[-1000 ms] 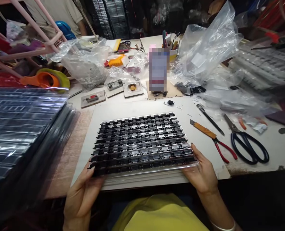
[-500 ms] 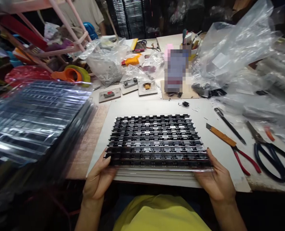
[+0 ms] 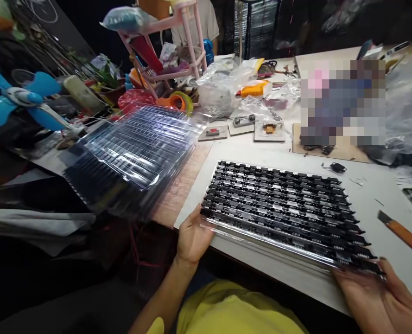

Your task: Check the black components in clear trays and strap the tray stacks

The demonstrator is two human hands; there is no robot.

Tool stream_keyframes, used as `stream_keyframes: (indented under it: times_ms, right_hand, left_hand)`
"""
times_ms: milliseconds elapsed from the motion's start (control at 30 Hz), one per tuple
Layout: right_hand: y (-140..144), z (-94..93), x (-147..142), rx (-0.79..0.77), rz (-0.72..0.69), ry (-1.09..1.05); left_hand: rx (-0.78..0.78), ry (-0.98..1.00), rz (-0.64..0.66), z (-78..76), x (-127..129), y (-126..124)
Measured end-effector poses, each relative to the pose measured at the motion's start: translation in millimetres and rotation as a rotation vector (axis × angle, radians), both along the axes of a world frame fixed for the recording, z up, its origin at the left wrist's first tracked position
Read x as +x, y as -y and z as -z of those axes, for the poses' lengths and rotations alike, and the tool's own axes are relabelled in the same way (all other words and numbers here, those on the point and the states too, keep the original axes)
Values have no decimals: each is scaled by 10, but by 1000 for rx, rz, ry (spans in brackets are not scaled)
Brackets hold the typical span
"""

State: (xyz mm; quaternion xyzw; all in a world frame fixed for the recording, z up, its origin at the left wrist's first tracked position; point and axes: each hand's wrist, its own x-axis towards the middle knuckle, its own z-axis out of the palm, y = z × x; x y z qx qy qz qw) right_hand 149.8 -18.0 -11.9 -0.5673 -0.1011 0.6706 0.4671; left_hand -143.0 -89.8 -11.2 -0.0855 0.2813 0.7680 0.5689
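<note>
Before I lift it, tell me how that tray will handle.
The tray is thin clear plastic, so probably floppy; both hands grip its near corners. Its loose black parts may slide if tilted.

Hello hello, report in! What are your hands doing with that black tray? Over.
Left hand and right hand grip the near corners of the tray of black parts. Tray over the white board. Clear tray stack to the left, apart.

Pretty dim overall, light from above glares off the clear tray stack (image 3: 132, 148) on the left; edges are smeared, warped, far background's murky.
</note>
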Motion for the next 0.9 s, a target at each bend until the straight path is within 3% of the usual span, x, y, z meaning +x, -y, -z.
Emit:
stream_keyframes:
  times_ms: [233,600,900]
  right_hand:
    - [-10,16,-13,-30,-52,9]
    - [-57,-81,-101,-78,19,-56]
    - [-32,-48,-107,104,-18,-187]
  left_hand:
    - [-25,-63,139,-26,-81,6]
    - [-50,-18,90,3,-93,1]
    - [-107,-70,96,1,-113,-4]
